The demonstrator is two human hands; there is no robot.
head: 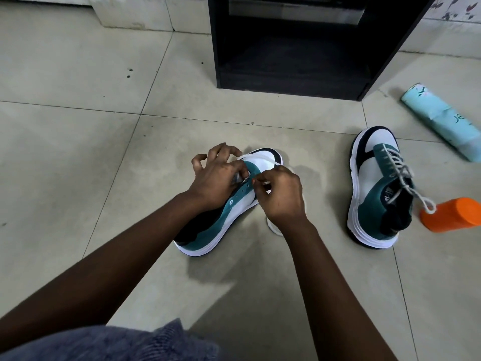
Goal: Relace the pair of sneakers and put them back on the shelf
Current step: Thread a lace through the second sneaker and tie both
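**Lace may miss the eyelet on the near sneaker**

While I work on the sneaker in front of me [229, 204], the danger is that the thin lace end [266, 182] slips from my pinch before it passes through the eyelet, because my own fingers hide the hole from me. I judge also that the shoe could roll onto its side, since it lies tilted on the tiled floor [78, 126] and I press on it only near the toe. If I skip one eyelet, the pattern will not match the other sneaker [374, 188], which stands at about 3 o'clock, well apart, already laced, its lace end touching an orange bottle [453, 214].

My left hand [216, 175] grips the eyelet strip with thumb and forefinger, the other fingers lifted and curled. My right hand [283, 194] pinches the lace just beside it. Both forearms reach forward toward 12 o'clock, where the black shelf [286, 74] waits.
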